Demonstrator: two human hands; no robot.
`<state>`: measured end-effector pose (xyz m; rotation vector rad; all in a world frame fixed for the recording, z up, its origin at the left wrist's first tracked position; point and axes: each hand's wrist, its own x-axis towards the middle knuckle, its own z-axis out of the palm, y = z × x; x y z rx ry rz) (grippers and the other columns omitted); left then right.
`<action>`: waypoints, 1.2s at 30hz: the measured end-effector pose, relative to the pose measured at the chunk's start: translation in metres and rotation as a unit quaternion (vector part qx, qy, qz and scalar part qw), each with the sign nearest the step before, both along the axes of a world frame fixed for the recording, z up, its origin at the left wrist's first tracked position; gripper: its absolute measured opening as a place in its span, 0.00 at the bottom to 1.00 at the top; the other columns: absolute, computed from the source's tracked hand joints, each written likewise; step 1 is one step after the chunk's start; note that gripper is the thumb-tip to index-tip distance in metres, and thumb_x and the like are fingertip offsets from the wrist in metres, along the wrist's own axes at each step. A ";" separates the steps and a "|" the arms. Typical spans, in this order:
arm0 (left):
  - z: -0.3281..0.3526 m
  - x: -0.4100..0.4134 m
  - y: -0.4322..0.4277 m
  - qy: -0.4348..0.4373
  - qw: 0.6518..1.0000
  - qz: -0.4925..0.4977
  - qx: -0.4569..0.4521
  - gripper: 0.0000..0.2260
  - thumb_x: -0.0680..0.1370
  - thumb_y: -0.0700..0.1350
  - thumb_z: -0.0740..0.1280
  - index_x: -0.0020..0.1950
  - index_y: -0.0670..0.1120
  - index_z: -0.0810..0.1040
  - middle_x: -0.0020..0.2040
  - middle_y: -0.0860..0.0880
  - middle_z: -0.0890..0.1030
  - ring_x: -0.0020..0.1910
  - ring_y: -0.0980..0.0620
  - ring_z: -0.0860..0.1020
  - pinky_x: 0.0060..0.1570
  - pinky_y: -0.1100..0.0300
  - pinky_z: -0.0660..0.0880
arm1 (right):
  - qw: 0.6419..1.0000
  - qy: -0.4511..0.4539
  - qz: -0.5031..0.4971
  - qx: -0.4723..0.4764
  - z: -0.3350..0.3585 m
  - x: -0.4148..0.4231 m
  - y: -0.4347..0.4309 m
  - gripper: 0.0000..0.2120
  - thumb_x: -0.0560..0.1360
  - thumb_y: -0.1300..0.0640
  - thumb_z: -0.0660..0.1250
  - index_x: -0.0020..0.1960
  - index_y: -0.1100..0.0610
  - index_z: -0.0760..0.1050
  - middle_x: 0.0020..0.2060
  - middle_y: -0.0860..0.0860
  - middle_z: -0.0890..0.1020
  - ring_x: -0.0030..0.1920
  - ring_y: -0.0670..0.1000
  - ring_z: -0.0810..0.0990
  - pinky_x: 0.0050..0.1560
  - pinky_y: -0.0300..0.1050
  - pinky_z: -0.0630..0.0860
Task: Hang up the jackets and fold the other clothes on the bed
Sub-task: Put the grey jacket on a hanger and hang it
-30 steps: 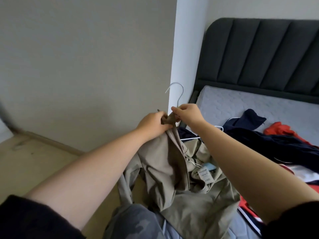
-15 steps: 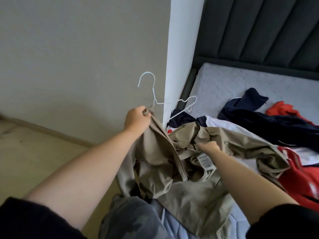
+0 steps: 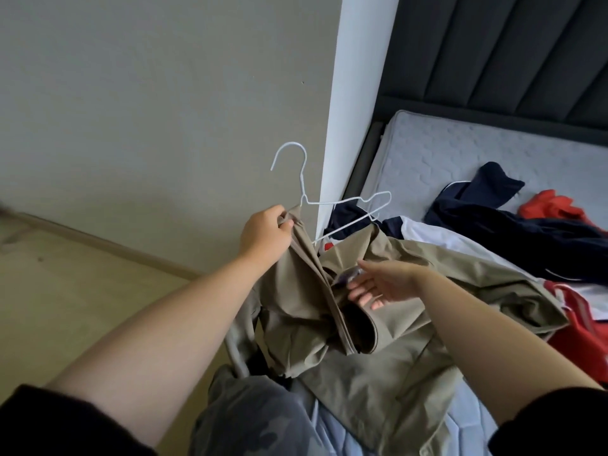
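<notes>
Crumpled khaki fabric jacket (image 3: 378, 324): bunched by one shoulder onto a white wire hanger (image 3: 345, 205), held up at the near corner of the grey quilted mattress (image 3: 444, 153), otherwise slumped across the bed. Apparently mid-hanging, with the hanger's far arm bare. Gripped at the hanger's neck, cloth and wire together, by the clenched left hand (image 3: 266, 232). Right hand (image 3: 378, 286) released, fingers straight over the folds, holding nothing. Next, probably: finding the other shoulder and drawing it over the bare arm. Beyond, dark navy garment (image 3: 493, 205) and red garment (image 3: 552, 205), unfolded.

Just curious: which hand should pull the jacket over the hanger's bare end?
Probably the right hand: open, at the beige jacket below that end; the left hand grips jacket and hanger.
</notes>
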<state>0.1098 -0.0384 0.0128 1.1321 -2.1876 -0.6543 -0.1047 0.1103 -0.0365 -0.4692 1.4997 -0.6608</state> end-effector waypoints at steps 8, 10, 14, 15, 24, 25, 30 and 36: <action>-0.003 0.006 0.002 -0.011 1.000 -0.003 0.005 0.16 0.75 0.43 0.65 0.33 0.44 0.60 0.28 0.49 0.67 0.35 0.41 0.69 0.32 0.56 0.60 | 0.906 0.363 -0.196 0.093 -0.052 0.007 0.004 0.22 0.75 0.52 0.65 0.63 0.64 0.68 0.54 0.61 0.73 0.49 0.62 0.78 0.46 0.51 0.77; -0.002 0.007 0.004 -0.015 1.000 -0.006 0.005 0.17 0.75 0.44 0.65 0.32 0.44 0.60 0.28 0.49 0.67 0.35 0.41 0.68 0.32 0.56 0.61 | 0.883 0.441 -0.114 0.109 -0.057 0.013 0.008 0.29 0.75 0.54 0.64 0.72 0.56 0.58 0.66 0.60 0.62 0.63 0.64 0.70 0.60 0.56 0.73; -0.001 0.010 0.006 -0.027 0.999 -0.015 0.010 0.17 0.75 0.44 0.65 0.32 0.45 0.59 0.28 0.50 0.66 0.35 0.42 0.68 0.32 0.56 0.61 | 0.865 0.490 -0.004 0.108 -0.067 0.016 0.014 0.23 0.74 0.59 0.60 0.68 0.54 0.64 0.64 0.58 0.62 0.62 0.63 0.70 0.60 0.54 0.72; -0.001 0.011 0.007 -0.031 0.999 -0.017 0.010 0.17 0.75 0.44 0.65 0.32 0.45 0.59 0.28 0.50 0.66 0.35 0.42 0.68 0.32 0.56 0.60 | 0.859 0.502 -0.017 0.098 -0.068 0.014 0.015 0.20 0.74 0.60 0.59 0.66 0.55 0.68 0.62 0.57 0.63 0.59 0.62 0.72 0.57 0.53 0.74; 0.002 0.015 0.008 -0.041 0.999 -0.003 0.009 0.16 0.75 0.43 0.64 0.33 0.45 0.59 0.29 0.49 0.67 0.35 0.41 0.69 0.30 0.56 0.59 | 0.742 0.659 -0.122 -0.013 -0.029 -0.009 0.033 0.07 0.73 0.62 0.62 0.48 0.59 0.76 0.44 0.56 0.79 0.47 0.59 0.77 0.45 0.49 0.75; 0.003 0.014 0.008 -0.040 0.999 0.005 0.007 0.16 0.76 0.43 0.64 0.33 0.45 0.59 0.29 0.49 0.67 0.35 0.41 0.69 0.30 0.55 0.58 | 0.751 0.636 -0.174 -0.045 -0.024 -0.012 0.034 0.04 0.72 0.63 0.61 0.44 0.60 0.74 0.39 0.56 0.79 0.43 0.60 0.76 0.40 0.47 0.73; 0.009 0.007 0.010 -0.043 0.999 0.025 0.006 0.16 0.76 0.43 0.63 0.33 0.45 0.60 0.29 0.50 0.68 0.36 0.42 0.69 0.29 0.56 0.57 | 0.853 0.413 -0.272 -0.166 0.000 0.001 0.013 0.13 0.73 0.68 0.60 0.31 0.61 0.66 0.24 0.54 0.69 0.25 0.51 0.66 0.25 0.41 0.63; 0.014 0.009 0.017 -0.041 0.999 -0.002 -0.005 0.16 0.76 0.44 0.63 0.33 0.47 0.60 0.29 0.51 0.68 0.33 0.45 0.69 0.27 0.60 0.58 | 0.954 0.273 0.124 -0.026 -0.014 0.043 0.005 0.14 0.73 0.71 0.56 0.49 0.59 0.78 0.37 0.56 0.81 0.32 0.52 0.79 0.29 0.43 0.77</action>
